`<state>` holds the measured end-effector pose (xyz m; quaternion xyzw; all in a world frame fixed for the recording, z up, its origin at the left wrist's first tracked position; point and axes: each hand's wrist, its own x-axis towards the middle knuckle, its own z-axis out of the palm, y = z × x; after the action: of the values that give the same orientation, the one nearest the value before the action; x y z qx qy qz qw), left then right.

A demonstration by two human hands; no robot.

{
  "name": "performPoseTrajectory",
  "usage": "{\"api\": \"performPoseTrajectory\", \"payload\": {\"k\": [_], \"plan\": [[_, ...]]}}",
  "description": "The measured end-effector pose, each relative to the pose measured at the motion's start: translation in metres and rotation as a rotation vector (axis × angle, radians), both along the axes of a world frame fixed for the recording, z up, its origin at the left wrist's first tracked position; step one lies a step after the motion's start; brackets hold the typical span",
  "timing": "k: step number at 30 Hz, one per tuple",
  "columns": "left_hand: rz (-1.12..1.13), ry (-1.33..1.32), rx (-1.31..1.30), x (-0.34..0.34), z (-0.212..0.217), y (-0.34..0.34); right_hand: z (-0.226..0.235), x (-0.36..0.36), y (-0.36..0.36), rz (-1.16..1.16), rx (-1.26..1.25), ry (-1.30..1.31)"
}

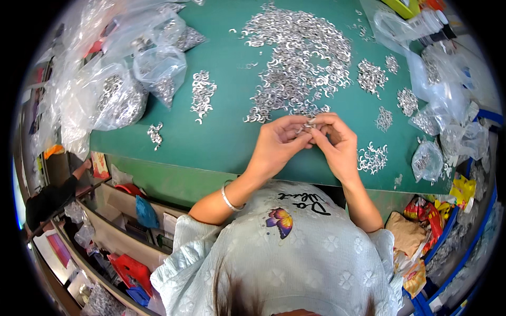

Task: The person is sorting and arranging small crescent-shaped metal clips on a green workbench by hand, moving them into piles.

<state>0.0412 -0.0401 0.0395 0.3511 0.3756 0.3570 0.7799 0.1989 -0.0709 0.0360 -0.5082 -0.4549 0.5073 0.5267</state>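
My left hand (pixel 279 142) and my right hand (pixel 337 145) meet over the near part of the green table, fingertips almost touching. Each is closed in a pinch on small silvery crescent-shaped metal pieces (pixel 306 126); their exact number and details are partly hidden by the fingers. Just beyond the fingertips spreads a large heap of similar crescent pieces (pixel 300 47). To the right of my right hand lies a smaller pile of crescents (pixel 372 158). A narrow pile (pixel 203 96) sits off to the left of my left hand.
Clear plastic bags of metal pieces (pixel 118 97) crowd the table's left side. More small piles (pixel 371 77) and bags (pixel 427 160) stand at right. Below the left edge are open drawers (pixel 116 210). Another person's arm (pixel 79 171) shows at far left.
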Motion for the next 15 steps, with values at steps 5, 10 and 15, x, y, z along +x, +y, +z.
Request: {"api": "performPoseTrajectory", "payload": {"k": [5, 10, 15], "plan": [[0.001, -0.045, -0.002, -0.005, -0.012, -0.003, 0.003, -0.001, -0.004, -0.017, -0.084, 0.229], [0.176, 0.156, 0.096, -0.035, -0.008, -0.003, 0.004, 0.003, -0.007, -0.02, -0.166, 0.168], [0.326, 0.253, 0.089, -0.066, -0.008, 0.015, 0.001, 0.014, -0.013, -0.033, -0.164, 0.089]]}}
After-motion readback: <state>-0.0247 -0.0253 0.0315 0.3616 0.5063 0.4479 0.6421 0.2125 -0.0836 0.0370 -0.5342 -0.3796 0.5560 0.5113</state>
